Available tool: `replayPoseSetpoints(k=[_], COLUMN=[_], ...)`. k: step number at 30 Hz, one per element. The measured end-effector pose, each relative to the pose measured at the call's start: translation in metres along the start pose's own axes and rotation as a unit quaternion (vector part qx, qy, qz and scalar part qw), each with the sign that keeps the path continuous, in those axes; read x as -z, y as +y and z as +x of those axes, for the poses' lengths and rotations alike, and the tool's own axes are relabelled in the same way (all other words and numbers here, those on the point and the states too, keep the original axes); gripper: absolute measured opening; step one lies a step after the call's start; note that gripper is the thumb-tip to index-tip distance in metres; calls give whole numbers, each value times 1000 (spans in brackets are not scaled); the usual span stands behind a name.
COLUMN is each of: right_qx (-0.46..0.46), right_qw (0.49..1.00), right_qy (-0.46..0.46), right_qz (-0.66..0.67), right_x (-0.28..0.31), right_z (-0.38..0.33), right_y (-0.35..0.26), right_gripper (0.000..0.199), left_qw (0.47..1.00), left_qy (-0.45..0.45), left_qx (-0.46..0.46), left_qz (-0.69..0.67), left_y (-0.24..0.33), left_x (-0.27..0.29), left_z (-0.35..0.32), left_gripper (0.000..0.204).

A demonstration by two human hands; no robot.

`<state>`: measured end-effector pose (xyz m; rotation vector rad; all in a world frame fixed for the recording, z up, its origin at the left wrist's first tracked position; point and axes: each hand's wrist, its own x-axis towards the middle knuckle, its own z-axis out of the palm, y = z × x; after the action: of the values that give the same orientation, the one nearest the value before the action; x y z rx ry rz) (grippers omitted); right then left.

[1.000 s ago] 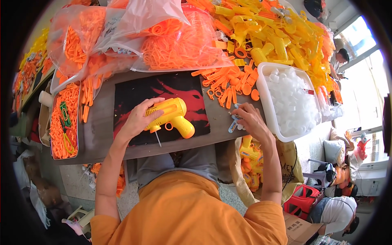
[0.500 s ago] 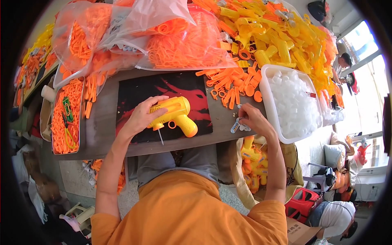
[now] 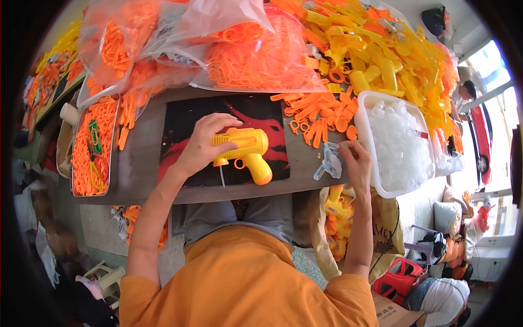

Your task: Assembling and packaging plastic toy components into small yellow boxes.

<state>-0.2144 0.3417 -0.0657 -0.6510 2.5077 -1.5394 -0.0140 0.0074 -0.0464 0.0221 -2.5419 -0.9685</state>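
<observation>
A yellow toy gun [image 3: 253,146] with an orange trigger ring lies on its side on a black and red mat [image 3: 182,120]. Closed round its rear end is my left hand [image 3: 208,140], thumb and fingers gripping the body. A thin pale rod points down from the gun. To the right, my right hand [image 3: 358,162] pinches the edge of a small blue-and-white printed piece [image 3: 330,161], which looks like a sheet of stickers, just above the table's right part. How many pieces it has cannot be made out.
A white tub of translucent plastic parts [image 3: 395,141] stands at the right. A tray of orange clips [image 3: 87,158] with green-handled snips is at the left. Bags of orange parts [image 3: 256,65] and a yellow heap [image 3: 381,60] line the back. Below hangs a sack of toy guns [image 3: 321,240].
My right hand has lifted and tilted the blue-and-white piece, moving right. The left hand keeps its grip on the toy gun. The view has shifted slightly.
</observation>
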Motion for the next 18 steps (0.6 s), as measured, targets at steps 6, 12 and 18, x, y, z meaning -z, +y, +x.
replayPoseSetpoints(k=[6,12,18], right_qx=[-11,-27,-92], right_qw=[989,985,938], right_qy=[-8,-72,-78], right_qz=[147,155,326], right_x=[-34,-92,-119], right_z=[-11,-23,-25], right_y=[-53,-82,-77], right_gripper=[13,16,12], left_qw=[996,994,995], left_qy=[-22,-8,25], left_qx=[-63,-89,-97], left_qz=[57,64,14], left_y=[4,3,-8], left_x=[2,-3,-12], left_z=[5,4,-3], left_gripper=[17,17,23])
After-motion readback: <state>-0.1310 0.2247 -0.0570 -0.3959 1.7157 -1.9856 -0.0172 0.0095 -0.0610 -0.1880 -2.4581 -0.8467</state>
